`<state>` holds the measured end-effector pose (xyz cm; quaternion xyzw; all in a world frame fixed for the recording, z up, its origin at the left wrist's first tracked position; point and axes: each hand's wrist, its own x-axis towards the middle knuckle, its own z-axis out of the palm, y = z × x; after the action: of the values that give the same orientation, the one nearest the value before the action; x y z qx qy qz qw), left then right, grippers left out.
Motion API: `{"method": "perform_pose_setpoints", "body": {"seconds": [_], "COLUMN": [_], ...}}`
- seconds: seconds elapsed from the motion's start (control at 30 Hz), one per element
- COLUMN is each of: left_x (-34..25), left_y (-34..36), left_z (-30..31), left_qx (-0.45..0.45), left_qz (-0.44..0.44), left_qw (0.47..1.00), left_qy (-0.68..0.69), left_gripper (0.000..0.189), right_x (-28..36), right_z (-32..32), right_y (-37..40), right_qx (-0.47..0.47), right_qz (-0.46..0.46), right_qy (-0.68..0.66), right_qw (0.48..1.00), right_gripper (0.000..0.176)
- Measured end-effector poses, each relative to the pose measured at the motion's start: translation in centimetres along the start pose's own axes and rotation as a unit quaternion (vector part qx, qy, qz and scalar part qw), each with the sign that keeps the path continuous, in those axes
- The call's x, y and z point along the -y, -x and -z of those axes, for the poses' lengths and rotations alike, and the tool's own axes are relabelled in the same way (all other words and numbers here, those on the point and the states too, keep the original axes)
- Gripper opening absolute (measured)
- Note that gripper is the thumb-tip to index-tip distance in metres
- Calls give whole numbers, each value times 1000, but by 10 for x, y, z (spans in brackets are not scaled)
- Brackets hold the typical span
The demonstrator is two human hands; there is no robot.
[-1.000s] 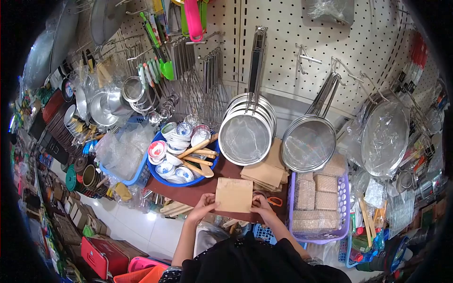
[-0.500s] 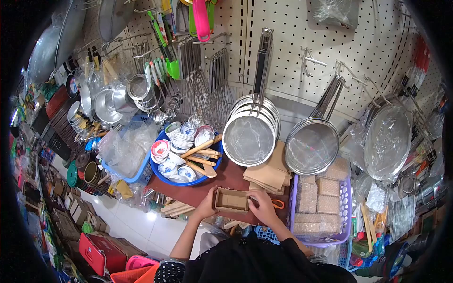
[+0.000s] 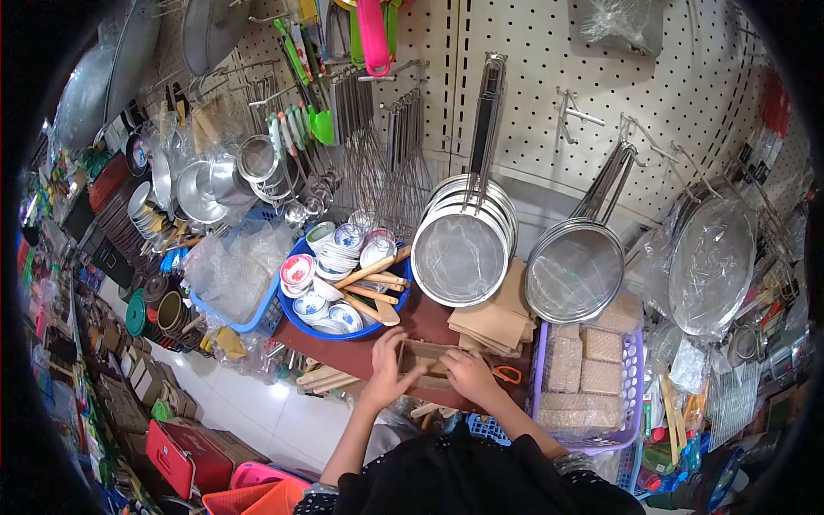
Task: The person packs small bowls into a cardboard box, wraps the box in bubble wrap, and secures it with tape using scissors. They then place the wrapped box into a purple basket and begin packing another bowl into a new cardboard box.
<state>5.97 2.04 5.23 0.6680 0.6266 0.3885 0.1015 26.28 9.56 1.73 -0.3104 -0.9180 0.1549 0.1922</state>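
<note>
A small open cardboard box [image 3: 421,350] sits at the front of the dark red tabletop, between my two hands and partly hidden by them. My left hand [image 3: 389,375] is at the box's left side, fingers stretched out and thumb reaching across its front. My right hand [image 3: 470,378] has its fingers bent over the box's right part, gripping there. Behind the box lies a stack of flat brown cardboard pieces [image 3: 489,322]. Orange-handled scissors [image 3: 507,374] lie just right of my right hand, with only the handle showing.
A blue basin [image 3: 343,333] of small bowls and wooden-handled tools stands left. On the right, a purple basket [image 3: 636,378] holds bubble-wrapped packs. Strainers [image 3: 461,257] hang low behind the cardboard stack. A light blue basket [image 3: 257,323] with plastic bags is farther left.
My left hand has loosened from the box's left side and its fingers have stretched out. My right hand has moved over the box's right part. The view has shifted slightly.
</note>
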Motion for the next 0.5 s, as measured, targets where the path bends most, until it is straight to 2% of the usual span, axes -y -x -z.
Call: {"method": "perform_pose_setpoints", "body": {"seconds": [0.07, 0.1, 0.2, 0.23, 0.33, 0.43, 0.5], "left_x": [8, 8, 16, 16, 13, 22, 26], "left_y": [-8, -12, -10, -7, -4, 3, 7], "left_z": [-6, -14, -25, -25, -17, -19, -19], "left_qx": [78, 97, 138, 133, 161, 117, 153], "left_qz": [3, 33, 24, 0, 20, -1, -3], "left_qw": [994, 987, 990, 990, 981, 987, 979], "left_qy": [71, 124, 22, -44, -107, -108, -132], "left_gripper": [34, 14, 18, 17, 32, 65, 88], "right_x": [0, 2, 8, 8, 5, 1, -1], "right_z": [-9, -11, -5, -3, 1, 3, -1], "right_y": [-4, -7, -14, -13, -5, -1, 3], "right_qx": [-12, -18, 116, 91, 44, 61, 85], "right_qz": [28, 43, -23, -19, -21, -41, -53], "right_qy": [-29, -42, -66, -54, -30, -24, -6], "right_qw": [999, 998, 991, 994, 998, 997, 995], "right_gripper": [18, 16, 32, 36, 50, 74, 91]}}
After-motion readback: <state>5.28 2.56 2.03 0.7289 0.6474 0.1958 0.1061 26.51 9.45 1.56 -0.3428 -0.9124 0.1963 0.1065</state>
